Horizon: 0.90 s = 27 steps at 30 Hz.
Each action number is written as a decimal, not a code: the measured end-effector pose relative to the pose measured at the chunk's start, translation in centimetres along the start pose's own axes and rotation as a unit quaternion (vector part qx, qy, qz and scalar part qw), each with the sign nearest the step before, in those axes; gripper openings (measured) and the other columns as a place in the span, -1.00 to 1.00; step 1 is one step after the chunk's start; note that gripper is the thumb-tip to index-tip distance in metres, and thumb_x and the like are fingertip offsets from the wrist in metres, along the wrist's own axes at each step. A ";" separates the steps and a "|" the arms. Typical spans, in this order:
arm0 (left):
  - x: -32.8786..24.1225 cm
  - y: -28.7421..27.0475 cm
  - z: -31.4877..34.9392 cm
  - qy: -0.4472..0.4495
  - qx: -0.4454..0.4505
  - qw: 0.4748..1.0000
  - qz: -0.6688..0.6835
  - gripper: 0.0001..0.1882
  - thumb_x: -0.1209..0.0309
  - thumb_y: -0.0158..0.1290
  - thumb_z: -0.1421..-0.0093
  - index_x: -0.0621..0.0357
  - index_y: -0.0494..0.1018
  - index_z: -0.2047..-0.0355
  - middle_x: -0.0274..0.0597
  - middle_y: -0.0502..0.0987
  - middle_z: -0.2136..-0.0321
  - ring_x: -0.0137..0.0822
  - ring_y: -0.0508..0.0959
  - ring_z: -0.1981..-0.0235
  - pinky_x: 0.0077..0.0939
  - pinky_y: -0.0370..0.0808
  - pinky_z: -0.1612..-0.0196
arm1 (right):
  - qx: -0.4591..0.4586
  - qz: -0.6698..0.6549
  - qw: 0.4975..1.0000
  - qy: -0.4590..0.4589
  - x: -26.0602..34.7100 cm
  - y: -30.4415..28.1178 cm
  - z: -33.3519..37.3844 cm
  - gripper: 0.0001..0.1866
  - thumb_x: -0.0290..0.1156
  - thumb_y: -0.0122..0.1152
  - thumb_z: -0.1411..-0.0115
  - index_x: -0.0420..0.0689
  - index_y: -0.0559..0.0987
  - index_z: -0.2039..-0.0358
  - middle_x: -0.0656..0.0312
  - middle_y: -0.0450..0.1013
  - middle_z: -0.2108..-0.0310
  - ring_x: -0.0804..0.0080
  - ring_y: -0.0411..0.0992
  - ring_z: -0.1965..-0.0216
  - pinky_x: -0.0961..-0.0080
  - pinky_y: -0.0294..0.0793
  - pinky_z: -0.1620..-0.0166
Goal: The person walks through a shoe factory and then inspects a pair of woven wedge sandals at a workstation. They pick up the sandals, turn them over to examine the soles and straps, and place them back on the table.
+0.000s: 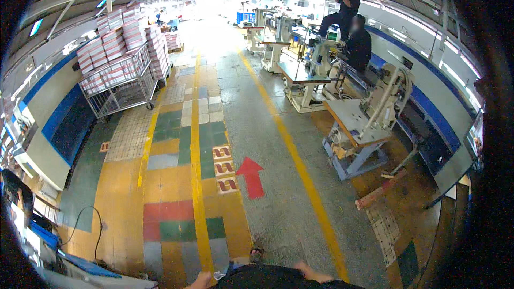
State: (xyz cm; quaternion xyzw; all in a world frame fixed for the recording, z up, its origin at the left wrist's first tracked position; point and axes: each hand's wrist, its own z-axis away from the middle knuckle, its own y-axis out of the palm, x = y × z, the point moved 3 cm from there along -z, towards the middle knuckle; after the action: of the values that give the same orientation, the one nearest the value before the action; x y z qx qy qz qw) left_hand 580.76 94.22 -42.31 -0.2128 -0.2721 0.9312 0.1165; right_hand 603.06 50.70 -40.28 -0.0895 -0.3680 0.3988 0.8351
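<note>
At the lower edge, my left hand [200, 280] hangs beside my dark clothing, only partly in view. Right by it is a small whitish object [219, 275], too small to name; whether the fingers grip it does not show. My right hand [309, 273] is on the other side of the clothing, its fingers hidden or too small to make out. One foot [257, 255] shows on the floor between them.
A red arrow [250, 177] and yellow lines mark the walkway. On the left, a metal cage trolley [119, 86] carries stacked striped cartons [113, 44]. Machines on stands [360, 123] line the right, where two people [357, 44] are. A black cable [100, 225] lies lower left.
</note>
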 end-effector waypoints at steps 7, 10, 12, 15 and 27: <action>-12.1 -10.9 -10.5 -0.125 0.053 0.990 0.034 -0.59 0.15 0.03 -0.25 0.25 0.48 0.09 0.11 0.57 0.22 -0.04 0.57 0.18 -0.20 0.48 0.09 | -0.225 -0.035 0.822 -0.522 65.8 -22.4 -24.3 -0.55 -0.21 0.03 -0.35 -0.21 0.39 -0.15 0.24 0.52 0.27 0.52 0.45 0.28 0.48 0.48 0.14; -23.0 -17.1 -21.6 -0.100 0.048 0.993 0.049 -0.58 0.14 0.02 -0.25 0.24 0.47 0.08 0.14 0.57 0.21 0.01 0.56 0.16 -0.17 0.47 0.07 | -0.196 -0.104 0.832 -0.509 73.9 -25.0 -35.1 -0.56 -0.19 -0.01 -0.37 -0.16 0.40 -0.16 0.26 0.50 0.30 0.51 0.44 0.31 0.52 0.47 0.17; -32.3 -23.0 -30.3 -0.060 0.020 0.996 0.064 -0.58 0.13 0.02 -0.25 0.24 0.47 0.08 0.16 0.56 0.20 0.05 0.55 0.14 -0.15 0.47 0.06 | -0.198 -0.091 0.854 -0.473 75.2 -23.7 -41.3 -0.59 -0.19 0.02 -0.31 -0.19 0.47 -0.05 0.06 0.57 0.23 0.19 0.53 0.20 0.26 0.47 0.07; -54.7 -32.3 -46.7 0.126 0.000 0.988 0.092 -0.57 0.12 0.01 -0.26 0.24 0.47 0.07 0.19 0.55 0.18 0.10 0.55 0.12 -0.12 0.46 0.05 | -0.075 0.051 0.985 -0.149 56.4 -20.7 -53.2 -0.43 -0.17 -0.02 -0.31 -0.15 0.28 -0.27 0.03 0.36 -0.16 0.15 0.36 -0.11 0.22 0.30 -0.19; -113.1 -76.8 -80.6 0.331 -0.154 0.887 0.283 -0.36 0.06 -0.08 -0.29 0.22 0.20 -0.24 0.20 0.32 -0.12 -0.02 0.34 -0.15 -0.22 0.29 -0.19 | 0.076 0.060 0.987 0.131 82.2 -31.4 -86.3 -0.51 -0.17 0.05 -0.29 -0.23 0.41 -0.12 0.00 0.48 0.05 0.20 0.45 0.05 0.24 0.41 -0.04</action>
State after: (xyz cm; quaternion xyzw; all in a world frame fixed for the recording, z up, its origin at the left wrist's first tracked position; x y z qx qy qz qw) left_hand 725.37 156.78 -23.32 -0.5919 -0.2855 0.7467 -0.1030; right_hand 714.89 102.35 -43.23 -0.0992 -0.2179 0.4599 0.8551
